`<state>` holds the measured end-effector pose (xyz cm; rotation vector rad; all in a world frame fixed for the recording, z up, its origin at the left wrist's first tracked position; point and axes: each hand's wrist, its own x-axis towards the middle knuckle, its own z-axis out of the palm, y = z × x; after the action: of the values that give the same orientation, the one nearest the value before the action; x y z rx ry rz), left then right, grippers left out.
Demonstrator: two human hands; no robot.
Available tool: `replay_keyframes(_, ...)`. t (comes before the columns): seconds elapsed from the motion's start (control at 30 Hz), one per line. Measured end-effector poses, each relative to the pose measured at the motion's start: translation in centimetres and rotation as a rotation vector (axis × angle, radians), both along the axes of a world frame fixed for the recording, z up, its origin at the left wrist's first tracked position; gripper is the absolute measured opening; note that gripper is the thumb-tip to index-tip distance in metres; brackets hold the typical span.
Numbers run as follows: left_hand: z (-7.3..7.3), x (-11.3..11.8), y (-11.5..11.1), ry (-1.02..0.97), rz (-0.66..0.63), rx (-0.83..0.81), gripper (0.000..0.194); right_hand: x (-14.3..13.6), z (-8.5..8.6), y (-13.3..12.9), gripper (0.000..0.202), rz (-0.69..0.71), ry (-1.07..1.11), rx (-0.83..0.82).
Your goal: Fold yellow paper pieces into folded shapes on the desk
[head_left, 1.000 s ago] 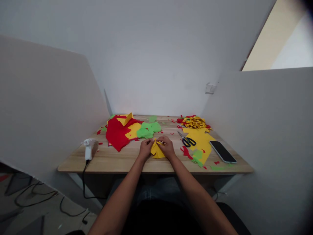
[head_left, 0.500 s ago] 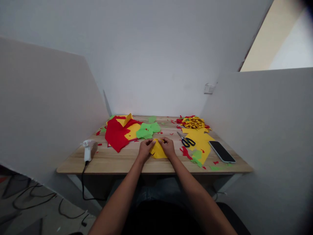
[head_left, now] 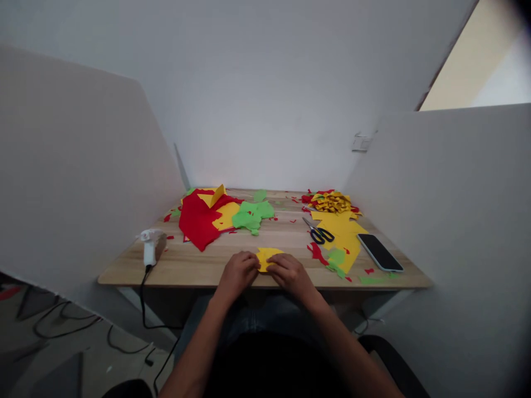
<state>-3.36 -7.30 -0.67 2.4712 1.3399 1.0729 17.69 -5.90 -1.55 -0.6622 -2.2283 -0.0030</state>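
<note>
Yellow piece (head_left: 264, 255) lies near the front edge of the table (head_left: 186, 272), gripped by the fingers of the left hand (head_left: 238, 273) and right hand (head_left: 292, 276), its folding hard to judge. Gathered yellow pieces (head_left: 332, 203) sit far right, uncrumpled yellow sheets (head_left: 342, 231) nearer; wood separates both hands from the scissors (head_left: 320, 234).

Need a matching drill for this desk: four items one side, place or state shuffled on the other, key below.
1. small yellow paper piece
2. dark-handled metal scissors
3. flat black-screened phone
4. white plastic corded hand tool

A. near the table's right end, screen up
B. near the table's left end, black cable hanging down
C. between left hand and right hand
D. lying open, blades pointing away from the person

Pairs: 1-C, 2-D, 3-A, 4-B
</note>
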Motion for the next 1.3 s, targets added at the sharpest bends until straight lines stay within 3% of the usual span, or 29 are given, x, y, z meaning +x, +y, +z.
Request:
replay_keyframes(0.1, -0.6, -0.6, -2.2, 0.046, 0.046, -0.098, 0.019, 0.0, -0.9, -0.7, 0.016, 0.003, -0.058, -0.139)
replay_keyframes(0.3, -1.9, -0.7, -3.9, 0.150, 0.053, -0.064, 0.027, 0.0, -0.4, -1.1, 0.016, 0.030, -0.105, -0.334)
replay_keyframes(0.53, -1.7, -0.9, -3.2, 0.220, 0.076, -0.173, 0.041, -0.5, -0.2, -0.5, 0.016, 0.009, -0.105, -0.393)
replay_keyframes(0.77, -0.9, -0.7, -0.8, 0.159, 0.052, -0.274, 0.034, -0.8, -0.9, 1.3, 0.010, 0.009, -0.047, -0.466)
replay_keyframes(1.0, -1.7, -0.7, -1.0, 0.030, 0.181, -0.157, 0.016, -2.6, -1.2, 2.4, 0.008, -0.269, 0.026, -0.601)
replay_keyframes(1.3, -2.2, -0.8, -3.2, 0.168, 0.190, -0.109, 0.034, -3.5, -0.6, 2.1, 0.005, -0.387, 0.011, -0.592)
